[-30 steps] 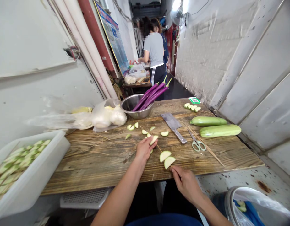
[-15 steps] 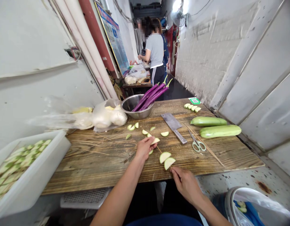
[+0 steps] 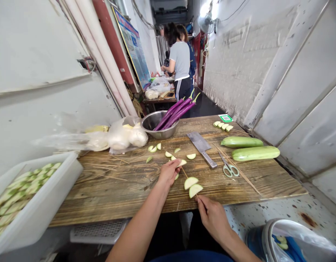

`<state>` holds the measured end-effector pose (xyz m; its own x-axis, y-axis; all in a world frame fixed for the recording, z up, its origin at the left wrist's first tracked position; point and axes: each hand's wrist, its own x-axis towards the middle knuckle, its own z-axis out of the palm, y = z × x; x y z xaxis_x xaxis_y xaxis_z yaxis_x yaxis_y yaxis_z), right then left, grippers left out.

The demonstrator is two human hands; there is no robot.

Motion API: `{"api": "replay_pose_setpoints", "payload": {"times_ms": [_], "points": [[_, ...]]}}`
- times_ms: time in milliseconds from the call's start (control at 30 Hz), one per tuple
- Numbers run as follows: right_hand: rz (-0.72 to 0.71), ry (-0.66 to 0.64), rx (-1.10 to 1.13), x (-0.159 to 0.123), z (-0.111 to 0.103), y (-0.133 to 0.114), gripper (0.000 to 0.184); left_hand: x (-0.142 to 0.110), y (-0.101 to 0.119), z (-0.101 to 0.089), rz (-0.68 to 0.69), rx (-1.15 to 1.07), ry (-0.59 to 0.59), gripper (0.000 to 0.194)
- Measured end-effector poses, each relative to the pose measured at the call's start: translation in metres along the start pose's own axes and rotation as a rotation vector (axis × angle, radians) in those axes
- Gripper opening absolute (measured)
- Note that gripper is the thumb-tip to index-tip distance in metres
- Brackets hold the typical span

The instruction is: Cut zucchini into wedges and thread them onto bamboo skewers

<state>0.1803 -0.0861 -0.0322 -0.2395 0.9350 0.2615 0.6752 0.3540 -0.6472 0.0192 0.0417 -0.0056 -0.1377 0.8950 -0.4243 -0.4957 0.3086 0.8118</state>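
Between the fingers of my left hand (image 3: 169, 171) is a half-round zucchini slice (image 3: 182, 163), pale with a green rim. My right hand (image 3: 211, 213) pinches the near end of a thin wooden skewer (image 3: 185, 172). Two half-round slices (image 3: 195, 190) are threaded on it close to my right fingers. The skewer's far end reaches the slice in my left hand; whether it pierces that slice I cannot tell. Several loose slices (image 3: 191, 156) lie on the wooden table (image 3: 124, 196) just beyond my left hand.
A cleaver (image 3: 202, 148), scissors (image 3: 230, 169) and two whole zucchini (image 3: 255, 153) lie to the right. Behind stand a steel bowl (image 3: 161, 134) of purple eggplants (image 3: 174, 114) and a bagged bundle (image 3: 126, 136). A white tub (image 3: 55, 189) holds skewered slices; a lined bucket (image 3: 268, 240) stands lower right.
The slice in my left hand has turned flatter and shifted slightly right. My right hand and the skewer have barely moved. The whole view has tilted slightly.
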Motion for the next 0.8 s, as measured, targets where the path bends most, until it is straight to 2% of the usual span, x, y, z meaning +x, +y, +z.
{"api": "replay_pose_setpoints", "payload": {"times_ms": [467,800], "points": [[-0.024,0.052,-0.033,0.0038,0.0032,-0.0071,0.031,-0.0062,0.0053,0.0039,-0.067,-0.074,-0.042,0.004],[-0.015,0.054,-0.009,0.0022,0.0081,-0.0034,0.031,-0.0072,0.0034,0.0027,-0.098,-0.083,-0.04,0.004]]}}
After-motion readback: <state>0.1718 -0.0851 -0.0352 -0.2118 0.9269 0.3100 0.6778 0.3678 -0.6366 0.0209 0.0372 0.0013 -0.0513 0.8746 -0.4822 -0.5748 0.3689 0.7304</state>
